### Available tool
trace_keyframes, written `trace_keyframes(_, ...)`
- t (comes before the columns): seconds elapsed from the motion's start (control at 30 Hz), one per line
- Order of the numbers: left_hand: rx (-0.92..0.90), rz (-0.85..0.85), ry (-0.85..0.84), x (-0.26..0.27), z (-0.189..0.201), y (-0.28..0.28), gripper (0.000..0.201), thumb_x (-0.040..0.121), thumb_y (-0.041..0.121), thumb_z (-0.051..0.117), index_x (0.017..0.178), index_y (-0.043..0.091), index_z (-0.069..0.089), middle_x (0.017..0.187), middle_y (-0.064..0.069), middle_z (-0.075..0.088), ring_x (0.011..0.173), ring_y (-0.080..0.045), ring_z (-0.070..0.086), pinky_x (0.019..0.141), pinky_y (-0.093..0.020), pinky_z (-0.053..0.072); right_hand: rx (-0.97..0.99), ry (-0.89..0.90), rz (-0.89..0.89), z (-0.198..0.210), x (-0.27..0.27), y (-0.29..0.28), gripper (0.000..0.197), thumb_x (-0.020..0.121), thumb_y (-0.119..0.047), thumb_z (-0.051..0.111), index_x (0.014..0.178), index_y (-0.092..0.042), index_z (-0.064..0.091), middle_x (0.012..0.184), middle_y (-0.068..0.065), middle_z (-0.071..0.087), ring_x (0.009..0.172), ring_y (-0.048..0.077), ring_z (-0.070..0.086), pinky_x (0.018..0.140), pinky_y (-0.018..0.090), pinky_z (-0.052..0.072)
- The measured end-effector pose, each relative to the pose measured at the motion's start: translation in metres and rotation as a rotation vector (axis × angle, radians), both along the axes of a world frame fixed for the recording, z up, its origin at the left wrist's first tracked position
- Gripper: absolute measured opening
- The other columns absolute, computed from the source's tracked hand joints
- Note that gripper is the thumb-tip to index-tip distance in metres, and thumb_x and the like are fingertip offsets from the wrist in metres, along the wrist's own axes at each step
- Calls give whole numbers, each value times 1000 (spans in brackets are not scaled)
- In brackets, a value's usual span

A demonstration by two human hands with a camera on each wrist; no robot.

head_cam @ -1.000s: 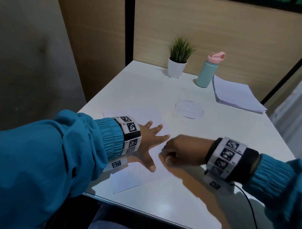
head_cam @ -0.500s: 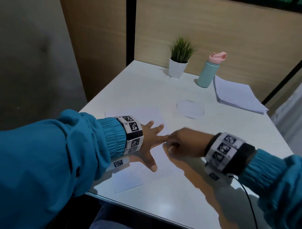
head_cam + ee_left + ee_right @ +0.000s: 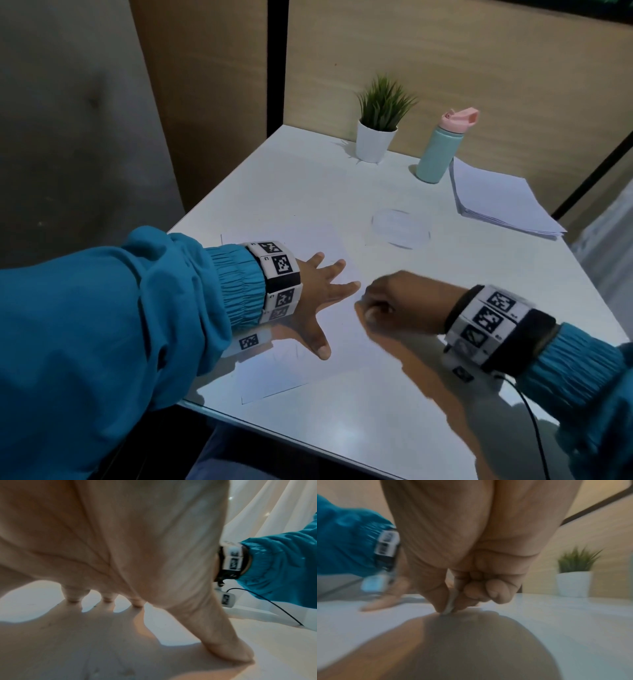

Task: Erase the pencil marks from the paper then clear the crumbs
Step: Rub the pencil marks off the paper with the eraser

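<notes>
— Paper (image 3: 329,346) lies flat on the bench (image 3: 394,411), my left hand (image 3: 315,301) spread on it.
— And the right grip?
— My right hand (image 3: 387,301) pinches the eraser (image 3: 450,605), tip touching the paper.

A white table (image 3: 308,178) is set against wood-grain wall panels (image 3: 479,68). At its far edge a small green plant in a white pot (image 3: 375,140) is seen standing upright. Near it, to the right, a mint-green bottle with a pink lid (image 3: 440,150) stands upright. A stack of white sheets (image 3: 496,202) lies just beside the bottle. A clear round dish (image 3: 400,228) is noted mid-table.
</notes>
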State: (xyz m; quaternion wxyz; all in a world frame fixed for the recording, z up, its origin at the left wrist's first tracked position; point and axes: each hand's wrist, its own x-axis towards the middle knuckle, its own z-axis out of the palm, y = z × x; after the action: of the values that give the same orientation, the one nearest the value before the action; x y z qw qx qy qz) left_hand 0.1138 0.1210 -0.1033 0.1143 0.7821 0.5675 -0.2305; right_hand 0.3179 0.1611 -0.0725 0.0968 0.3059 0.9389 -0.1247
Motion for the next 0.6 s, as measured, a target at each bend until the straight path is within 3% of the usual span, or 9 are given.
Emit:
trace_keyframes(0.07, 4, 1, 1, 0, -1, 0, 131, 52, 95, 56, 147, 50, -22, 162, 6, -25, 150, -35, -17, 107, -71, 21, 23, 38, -8, -2, 3, 2, 32, 72, -41, 30, 68, -21, 55, 70, -5, 61, 64, 13, 56, 68, 34, 52)
trace_keyframes(0.2, -5, -6, 0, 0, -1, 1, 132, 52, 95, 56, 148, 49, -22, 162, 4, -26, 149, -37, -18, 108, -71, 17, -63, -37, 168, -8, -6, -42, 21, 81, -31, 37, 69, -18, 48, 70, -5, 49, 64, 19, 50, 64, 34, 47)
trace_keyframes(0.3, 2, 13, -1, 1, -3, 2, 132, 52, 96, 55, 148, 49, -22, 163, 4, -24, 150, -37, -16, 108, -70, 19, 34, -39, 36, -2, -4, -13, 29, 79, -42, 31, 71, -22, 51, 74, -7, 53, 70, 19, 56, 70, 37, 51)
trace_keyframes(0.37, 7, 31, -10, 5, -2, 2, 131, 52, 96, 54, 149, 49, -21, 163, 3, -24, 149, -38, -16, 109, -71, 15, 101, -43, -70, 3, 0, 10, 23, 86, -35, 40, 77, -22, 57, 82, -5, 59, 77, 20, 59, 74, 39, 52)
trace_keyframes(0.5, 13, 64, -88, 12, 1, 4, 126, 54, 95, 56, 147, 53, -18, 165, -3, -19, 148, -42, -15, 110, -72, 8, 70, 68, -39, -2, -11, 12, 19, 91, -30, 49, 92, -24, 67, 86, -11, 57, 82, 15, 59, 78, 36, 52)
trace_keyframes(0.6, 40, 80, -112, 11, 2, 4, 131, 50, 98, 52, 150, 48, -17, 165, -5, -17, 150, -40, -13, 112, -68, 9, 22, 46, -62, -7, -15, 9, 17, 88, -30, 48, 78, -28, 61, 80, -14, 53, 80, 13, 58, 77, 34, 51)
